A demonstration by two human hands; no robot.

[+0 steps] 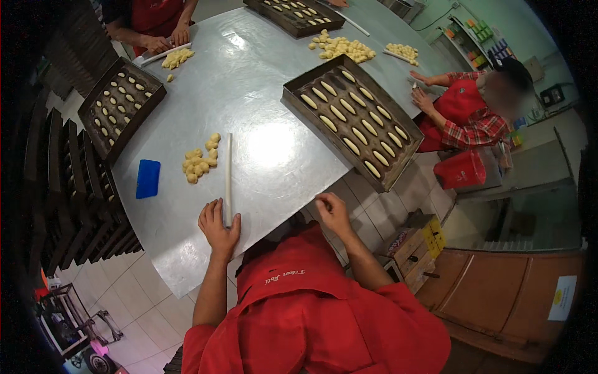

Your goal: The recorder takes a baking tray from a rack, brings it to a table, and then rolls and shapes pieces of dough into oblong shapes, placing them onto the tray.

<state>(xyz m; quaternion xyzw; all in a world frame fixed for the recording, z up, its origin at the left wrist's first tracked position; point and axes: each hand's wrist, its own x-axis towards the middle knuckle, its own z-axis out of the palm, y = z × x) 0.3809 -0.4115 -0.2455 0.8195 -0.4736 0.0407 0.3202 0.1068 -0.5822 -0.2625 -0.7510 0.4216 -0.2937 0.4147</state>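
Note:
My left hand (219, 227) lies on the metal table with its fingers stretched out, beside the lower end of a thin white rolling pin (228, 168). My right hand (334, 213) is at the table's near edge, its fingers curled in; what they hold, if anything, is hidden. Beyond my left hand, small lumps of yellow dough (198, 165) are heaped left of the pin. A blue dough scraper (148, 179) lies farther left. Up and right of my right hand, a dark baking tray (386, 177) with rows of long dough pieces juts past the table edge.
A smaller dough tray (140, 121) stands at the table's left edge, near racked trays (68, 187). Another tray (274, 17) and a big dough heap (342, 48) are at the far side. Two people in red aprons work there, one at left (152, 19), one at right (464, 103).

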